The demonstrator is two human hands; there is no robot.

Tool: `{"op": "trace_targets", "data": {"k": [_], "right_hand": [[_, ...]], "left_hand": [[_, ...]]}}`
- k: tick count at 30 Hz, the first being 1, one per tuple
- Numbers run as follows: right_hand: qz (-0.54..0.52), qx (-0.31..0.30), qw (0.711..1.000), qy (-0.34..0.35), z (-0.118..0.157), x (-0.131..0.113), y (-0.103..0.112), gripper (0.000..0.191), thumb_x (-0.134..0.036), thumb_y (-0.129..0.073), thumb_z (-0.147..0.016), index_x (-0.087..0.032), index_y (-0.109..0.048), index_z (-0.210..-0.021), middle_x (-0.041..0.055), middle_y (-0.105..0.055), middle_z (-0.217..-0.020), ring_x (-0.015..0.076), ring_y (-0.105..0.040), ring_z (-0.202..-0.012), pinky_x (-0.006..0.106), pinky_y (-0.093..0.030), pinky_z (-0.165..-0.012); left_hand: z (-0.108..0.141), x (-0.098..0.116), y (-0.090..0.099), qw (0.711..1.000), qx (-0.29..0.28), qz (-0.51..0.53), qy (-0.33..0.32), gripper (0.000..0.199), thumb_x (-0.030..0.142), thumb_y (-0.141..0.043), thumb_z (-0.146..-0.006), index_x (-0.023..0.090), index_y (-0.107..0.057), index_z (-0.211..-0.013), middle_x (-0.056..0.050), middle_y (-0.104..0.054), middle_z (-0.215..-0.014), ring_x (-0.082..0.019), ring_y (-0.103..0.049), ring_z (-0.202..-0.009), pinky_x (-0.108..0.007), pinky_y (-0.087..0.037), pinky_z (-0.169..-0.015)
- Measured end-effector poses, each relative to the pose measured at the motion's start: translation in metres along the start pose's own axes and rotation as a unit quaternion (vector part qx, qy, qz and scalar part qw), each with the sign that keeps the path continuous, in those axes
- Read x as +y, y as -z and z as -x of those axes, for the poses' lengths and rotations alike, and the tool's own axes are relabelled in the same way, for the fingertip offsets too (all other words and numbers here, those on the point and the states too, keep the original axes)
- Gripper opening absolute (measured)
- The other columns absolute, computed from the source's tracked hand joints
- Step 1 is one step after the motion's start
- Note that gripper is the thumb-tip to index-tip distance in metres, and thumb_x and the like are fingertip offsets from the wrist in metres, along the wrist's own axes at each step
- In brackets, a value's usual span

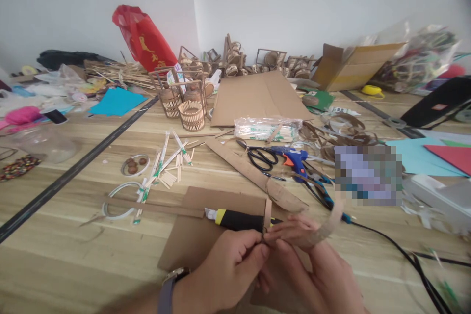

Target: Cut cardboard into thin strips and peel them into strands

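Observation:
Near the bottom middle, my left hand (235, 265), with a watch on the wrist, pinches the lower end of a narrow cardboard strip (268, 211). My right hand (312, 255) meets it there, its fingers closed round the same strip, and a curled end of strip (331, 221) rises beside it. A utility knife (239, 220) with a black and yellow handle lies just beyond my fingers on brown cardboard (184, 240). Another long strip (158, 205) lies to the left, across a tape roll (119, 201).
Behind the hands lie a curved cardboard piece (253, 171), black scissors (261, 157) and a blue glue gun (296, 159) with its cable. Small wooden sticks (176, 169) lie left of centre, near small baskets (192, 115). A cardboard sheet (257, 98) is further back.

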State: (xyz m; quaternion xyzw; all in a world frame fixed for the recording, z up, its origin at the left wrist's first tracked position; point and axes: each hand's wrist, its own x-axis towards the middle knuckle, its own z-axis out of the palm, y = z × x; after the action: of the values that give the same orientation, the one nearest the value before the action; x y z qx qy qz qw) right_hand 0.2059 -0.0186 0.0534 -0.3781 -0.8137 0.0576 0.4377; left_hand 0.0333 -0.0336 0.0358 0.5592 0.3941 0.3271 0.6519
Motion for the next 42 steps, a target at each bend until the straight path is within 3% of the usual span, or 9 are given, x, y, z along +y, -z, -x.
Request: {"op": "trace_targets", "data": {"k": [3, 5, 8, 14, 23, 26, 32, 42], "right_hand": [[-0.051, -0.001, 0.997, -0.056, 0.000, -0.001, -0.002, 0.012, -0.023, -0.051, -0.096, -0.026, -0.061, -0.090, -0.0003, -0.072, -0.078, 0.0156, -0.072, -0.072, 0.023, -0.058, -0.062], [-0.068, 0.006, 0.996, -0.057, 0.000, -0.002, -0.003, 0.012, -0.022, -0.052, -0.095, -0.026, -0.061, -0.090, 0.0000, -0.072, -0.078, 0.0154, -0.071, -0.071, 0.022, -0.058, -0.062], [-0.062, 0.020, 0.997, -0.035, -0.001, -0.003, -0.003, 0.010, -0.021, -0.053, -0.094, -0.026, -0.061, -0.090, -0.0002, -0.072, -0.078, 0.0156, -0.072, -0.074, 0.023, -0.058, -0.066], [-0.001, -0.011, 0.999, 0.038, 0.002, 0.002, -0.004, 0.008, -0.022, -0.055, -0.093, -0.024, -0.061, -0.097, 0.0004, -0.075, -0.084, 0.0164, -0.073, -0.080, 0.026, -0.058, -0.074], [0.015, -0.004, 0.998, 0.066, 0.000, 0.004, -0.006, 0.011, -0.016, -0.054, -0.092, -0.024, -0.060, -0.094, -0.0005, -0.076, -0.083, 0.0165, -0.073, -0.079, 0.031, -0.057, -0.083], [0.017, 0.000, 0.999, 0.041, 0.001, 0.002, -0.004, 0.011, -0.018, -0.054, -0.092, -0.027, -0.061, -0.094, -0.0016, -0.076, -0.081, 0.0175, -0.074, -0.079, 0.031, -0.057, -0.080], [-0.045, 0.004, 0.997, -0.067, 0.001, 0.000, -0.001, 0.015, -0.027, -0.050, -0.097, -0.027, -0.062, -0.088, -0.0005, -0.072, -0.080, 0.0150, -0.072, -0.073, 0.022, -0.057, -0.060], [-0.008, -0.009, 0.999, 0.043, 0.001, 0.000, -0.006, 0.009, -0.020, -0.053, -0.093, -0.025, -0.059, -0.097, 0.0014, -0.075, -0.085, 0.0175, -0.073, -0.083, 0.028, -0.057, -0.076]], "left_hand": [[-0.001, 0.003, 0.000, 1.000, -0.008, 0.011, 0.017, 0.060, 0.076, -0.043, -0.087, 0.017, -0.054, -0.080, -0.003, -0.059, -0.061, -0.013, -0.056, -0.052, -0.022, -0.046, -0.052], [-0.002, 0.003, 0.000, 1.000, -0.005, 0.022, 0.020, 0.060, 0.076, -0.045, -0.085, 0.017, -0.054, -0.079, -0.002, -0.058, -0.060, -0.013, -0.055, -0.052, -0.023, -0.047, -0.053], [-0.003, -0.001, 0.000, 0.999, -0.001, 0.041, 0.003, 0.061, 0.076, -0.049, -0.084, 0.016, -0.056, -0.079, -0.002, -0.057, -0.062, -0.013, -0.056, -0.054, -0.023, -0.048, -0.055], [-0.004, -0.007, 0.002, 0.999, 0.011, 0.051, -0.009, 0.065, 0.080, -0.048, -0.081, 0.016, -0.057, -0.080, -0.002, -0.058, -0.063, -0.014, -0.058, -0.054, -0.023, -0.048, -0.052], [-0.003, -0.007, 0.000, 1.000, 0.025, 0.005, -0.001, 0.063, 0.075, -0.045, -0.087, 0.014, -0.058, -0.083, -0.003, -0.059, -0.061, -0.014, -0.058, -0.052, -0.022, -0.046, -0.051], [-0.001, -0.006, 0.000, 1.000, 0.016, -0.015, 0.001, 0.060, 0.073, -0.041, -0.089, 0.016, -0.057, -0.080, -0.004, -0.060, -0.061, -0.014, -0.059, -0.051, -0.022, -0.046, -0.049], [-0.001, 0.001, 0.000, 1.000, -0.015, -0.012, 0.014, 0.062, 0.076, -0.040, -0.088, 0.016, -0.055, -0.081, -0.003, -0.058, -0.059, -0.012, -0.055, -0.050, -0.021, -0.045, -0.049], [-0.005, -0.007, 0.002, 0.999, 0.015, 0.048, -0.011, 0.065, 0.079, -0.049, -0.082, 0.015, -0.058, -0.080, -0.002, -0.058, -0.064, -0.013, -0.057, -0.053, -0.022, -0.047, -0.052]]}}
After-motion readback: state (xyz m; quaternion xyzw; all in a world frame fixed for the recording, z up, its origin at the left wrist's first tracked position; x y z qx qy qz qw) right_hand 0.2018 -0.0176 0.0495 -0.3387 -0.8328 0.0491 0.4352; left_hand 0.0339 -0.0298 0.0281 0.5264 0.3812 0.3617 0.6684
